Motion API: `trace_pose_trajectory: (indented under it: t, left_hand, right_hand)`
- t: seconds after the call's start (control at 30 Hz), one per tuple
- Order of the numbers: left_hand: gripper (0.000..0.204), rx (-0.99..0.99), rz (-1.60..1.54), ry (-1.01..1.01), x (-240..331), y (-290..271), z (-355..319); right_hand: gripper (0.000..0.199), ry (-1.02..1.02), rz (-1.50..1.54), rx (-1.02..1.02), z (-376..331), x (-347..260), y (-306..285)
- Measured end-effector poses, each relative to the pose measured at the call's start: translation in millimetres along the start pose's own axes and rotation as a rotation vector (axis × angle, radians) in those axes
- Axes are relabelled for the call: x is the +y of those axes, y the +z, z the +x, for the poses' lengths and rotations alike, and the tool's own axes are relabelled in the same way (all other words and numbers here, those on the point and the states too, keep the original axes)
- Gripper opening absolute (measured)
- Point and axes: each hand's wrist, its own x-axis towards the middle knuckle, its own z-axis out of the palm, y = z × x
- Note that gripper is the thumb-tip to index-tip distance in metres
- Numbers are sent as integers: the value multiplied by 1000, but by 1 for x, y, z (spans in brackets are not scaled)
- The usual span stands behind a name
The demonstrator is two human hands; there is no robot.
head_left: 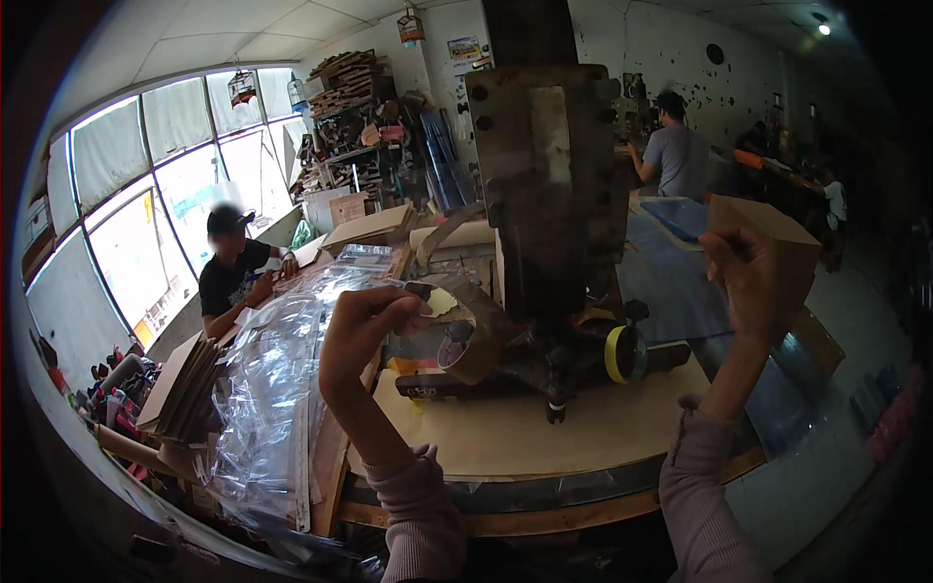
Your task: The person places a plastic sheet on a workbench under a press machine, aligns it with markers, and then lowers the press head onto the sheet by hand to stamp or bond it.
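My left hand (362, 328) is raised left of a dark press-like machine (559, 233), its thumb and fingers pinched together. A small pale yellow scrap (442, 302) shows just beyond the fingertips; I cannot tell whether they hold it. On the machine's other side my right hand (746, 277) is held up with curled, closed fingers, and anything in them is too small to make out. A brown tape roll (468, 352) sits low on the machine near my left hand. To the right of its base is a yellow-rimmed tape roll (618, 354).
Tan board (544, 442) covers the worktable under the machine. Clear plastic sheets (262, 398) heap up at left, beside stacked cardboard (180, 389). A cardboard box (777, 233) stands behind my right hand. One person (233, 257) sits by the windows; another (675, 151) stands further back.
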Motion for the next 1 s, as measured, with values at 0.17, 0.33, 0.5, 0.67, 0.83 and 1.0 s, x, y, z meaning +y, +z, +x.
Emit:
trace_pose_trajectory:
  t: [0.17,0.33,0.5,0.67,0.83,1.0]
  left_hand:
    - [19,6,-30,9,-2,1,5]
    - [21,50,-56,30,-7,3,10]
    - [21,106,-86,60,-4,8,10]
    - [21,180,-59,131,4,15,11]
    - [24,345,-66,134,9,33,19]
    - [24,382,-49,119,6,38,25]
  right_hand:
    - [16,-49,-31,-5,7,5,2]
    - [16,-28,-29,-5,8,7,0]
    - [15,-53,-18,27,8,8,0]
    - [14,-71,87,125,12,14,4]
    - [15,-93,152,191,22,28,0]
    - [15,-93,201,221,29,39,2]
